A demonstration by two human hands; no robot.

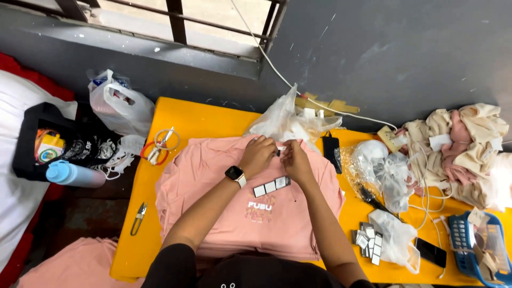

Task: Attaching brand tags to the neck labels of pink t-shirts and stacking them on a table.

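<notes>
My left hand [257, 154] and my right hand [295, 160] meet at the neckline of the pink T-shirt [256, 208], which lies flat on top of a stack of the same shirts in the middle of the yellow worktop [176, 120]. The fingers of both hands are pinched together on something small at the collar; I cannot tell just what, it is hidden between them. I judge this to be the tagging step — fixing a label at the neck. A strip of small black-and-white tags [271, 186] lies on the shirt just below my wrists, near my smartwatch [235, 174].

The next move calls for fine fingertip work: holding the soft knit still without puckering it, and keeping the small piece square to the collar.

The shirt cloth looks soft and matte, with a small print on the chest. Crinkly clear plastic bags [288, 120] sit just beyond the collar, and more of them to my right. A small pair of thread snips [138, 218] lies at the worktop's left edge, thin and metallic. To the far right, a heap of cream and pink garments [464, 144] is bunched loosely — and a blue plastic basket [461, 240] stands at the corner.
</notes>
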